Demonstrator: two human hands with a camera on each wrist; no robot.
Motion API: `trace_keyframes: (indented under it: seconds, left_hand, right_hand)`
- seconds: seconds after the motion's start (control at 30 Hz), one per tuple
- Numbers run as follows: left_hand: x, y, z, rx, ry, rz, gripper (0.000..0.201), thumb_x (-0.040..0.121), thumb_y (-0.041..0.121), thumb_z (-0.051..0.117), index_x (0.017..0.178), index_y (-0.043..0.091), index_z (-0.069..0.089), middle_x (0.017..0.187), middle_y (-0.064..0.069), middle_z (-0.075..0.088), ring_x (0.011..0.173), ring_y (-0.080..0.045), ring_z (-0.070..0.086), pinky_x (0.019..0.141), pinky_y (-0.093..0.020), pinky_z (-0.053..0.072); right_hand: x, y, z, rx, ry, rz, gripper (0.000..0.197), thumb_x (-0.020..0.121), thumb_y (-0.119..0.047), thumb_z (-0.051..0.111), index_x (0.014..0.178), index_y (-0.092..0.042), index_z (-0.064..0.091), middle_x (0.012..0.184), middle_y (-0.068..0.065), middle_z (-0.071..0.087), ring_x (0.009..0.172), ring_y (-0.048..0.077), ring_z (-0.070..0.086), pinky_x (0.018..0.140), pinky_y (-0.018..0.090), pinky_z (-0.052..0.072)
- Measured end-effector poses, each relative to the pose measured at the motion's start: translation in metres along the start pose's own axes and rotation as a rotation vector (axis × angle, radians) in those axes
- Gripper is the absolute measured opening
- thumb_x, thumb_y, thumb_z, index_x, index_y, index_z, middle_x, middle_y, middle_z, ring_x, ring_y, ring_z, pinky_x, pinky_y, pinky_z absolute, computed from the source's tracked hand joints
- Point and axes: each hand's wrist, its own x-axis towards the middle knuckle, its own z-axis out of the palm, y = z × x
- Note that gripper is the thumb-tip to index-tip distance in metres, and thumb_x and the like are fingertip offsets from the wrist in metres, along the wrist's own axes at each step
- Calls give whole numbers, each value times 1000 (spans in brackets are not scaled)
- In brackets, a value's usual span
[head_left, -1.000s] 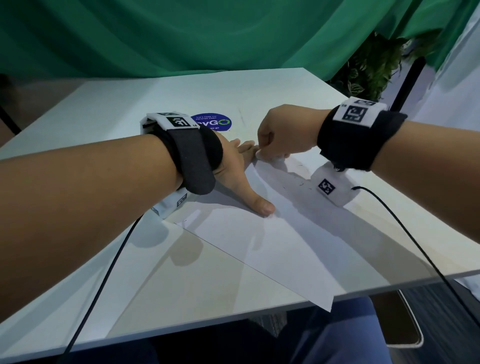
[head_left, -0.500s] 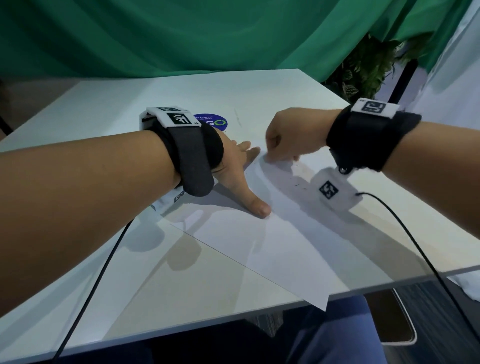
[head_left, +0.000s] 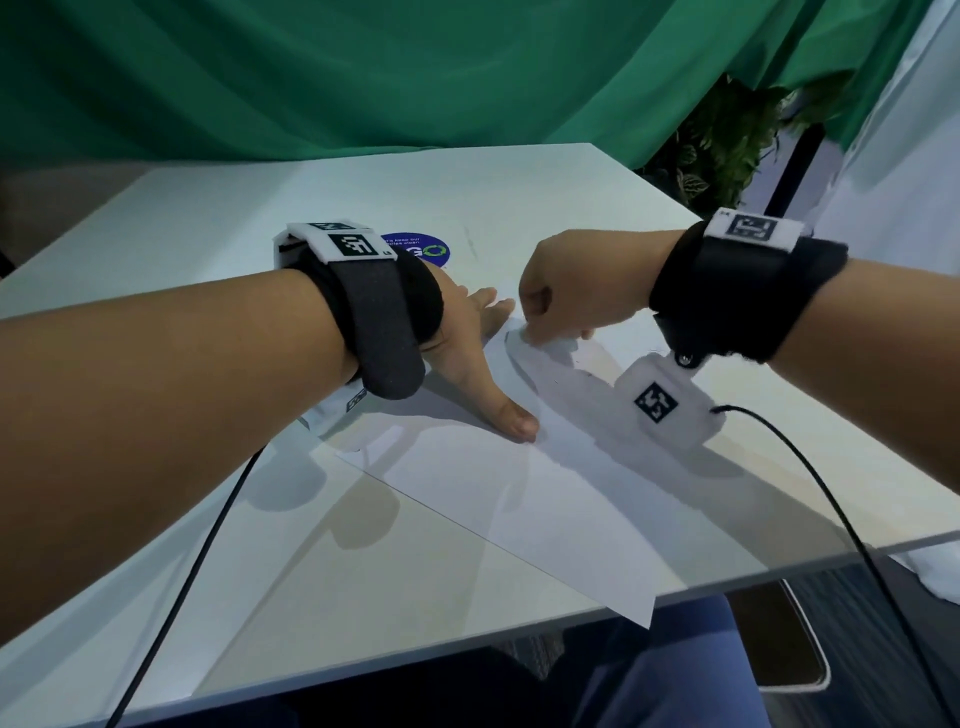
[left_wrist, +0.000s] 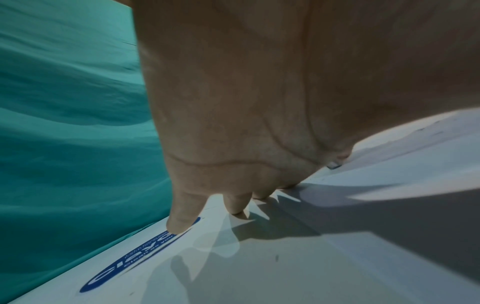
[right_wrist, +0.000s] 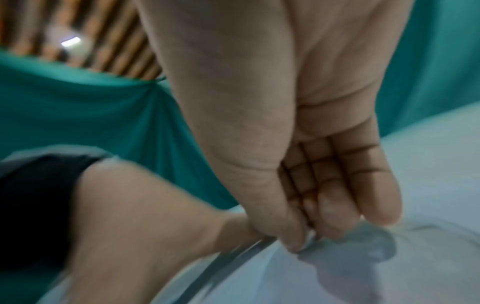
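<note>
Paper (head_left: 571, 519), one sheet: left hand (head_left: 467, 353) presses, right hand (head_left: 566, 291) pinches.

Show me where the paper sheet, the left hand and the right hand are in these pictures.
paper sheet (head_left: 545, 519): head view, bare flat middle of the sheet.
left hand (head_left: 467, 356): head view, back of the hand.
right hand (head_left: 571, 286): head view, back of the hand.

Head view bright and even, lit from above; soft, doubled grey shadows lie on the flat white table top (head_left: 519, 187). Straight edges bow toward the frame borders. Left wrist view dim, the left hand (left_wrist: 259, 92) shaded. Right wrist view motion-blurred throughout.
</note>
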Motion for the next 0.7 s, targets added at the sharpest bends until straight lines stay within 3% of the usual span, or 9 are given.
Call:
trace_keyframes:
  seconds: [0.07, 0.13, 0.27, 0.4, 0.5, 0.57, 0.63, 0.7]
  left_hand:
    - [-1, 2, 0, 32, 20, -4, 174, 18, 113, 47, 159, 41, -26, 171, 13, -25, 161, -17, -7, 127, -50, 4]
    - [-2, 2, -1, 41, 19, -12, 175, 17, 113, 46, 159, 40, -26, 171, 12, -25, 161, -19, -6, 128, -52, 5]
    - [-2, 1, 0, 21, 18, 0, 173, 21, 111, 50, 160, 40, -25, 171, 11, -25, 160, -18, -10, 128, -50, 1]
    - [-3, 4, -1, 54, 23, -24, 171, 23, 112, 47, 159, 39, -26, 171, 11, -25, 161, -20, -5, 128, -51, 4]
    - [-4, 5, -1, 50, 14, -23, 169, 28, 110, 51, 160, 38, -26, 171, 11, -26, 161, -20, -8, 127, -51, 3]
    - [-4, 4, -1, 44, 21, -21, 165, 33, 109, 52, 160, 38, -25, 171, 12, -26, 161, -18, -9, 127, -49, 2]
    - [-5, 4, -1, 52, 22, -26, 167, 30, 111, 51, 159, 39, -26, 171, 12, -26, 161, -17, -8, 127, -49, 2]
    - [-4, 4, -2, 59, 19, -29, 169, 26, 112, 49, 159, 39, -27, 171, 12, -26, 161, -18, -8, 127, -49, 1]
  right_hand:
    - [0, 10, -7, 39, -2, 63, 24, 88, -34, 70, 76, -13, 76, 64, -5, 76, 57, 6, 70, 60, 22, 47]
    - [2, 16, -9, 19, 40, 116, 25, 87, -31, 68, 75, -11, 77, 65, -3, 76, 60, 10, 70, 59, 22, 46]
    - [1, 6, 2, -16, 16, 13, 24, 88, -31, 68, 75, -12, 75, 67, 0, 76, 57, 11, 67, 55, 21, 44]
    - [-1, 29, -8, 6, 46, 135, 25, 86, -32, 69, 75, -11, 77, 65, -2, 75, 56, 9, 68, 58, 22, 45]
    - [-3, 20, 0, -35, 40, 46, 22, 85, -32, 69, 73, -15, 76, 63, -2, 74, 58, 11, 67, 52, 19, 42]
    - [-5, 18, 0, -1, 0, 4, 21, 88, -33, 69, 76, -15, 75, 66, -3, 75, 60, 9, 71, 55, 21, 47]
    - [-5, 29, -7, 33, 9, 80, 21, 88, -31, 70, 78, -14, 76, 67, -3, 76, 62, 10, 74, 61, 24, 49]
    - [-5, 37, -8, 17, 58, 131, 20, 86, -29, 70, 76, -13, 76, 66, -2, 75, 63, 14, 72, 57, 23, 47]
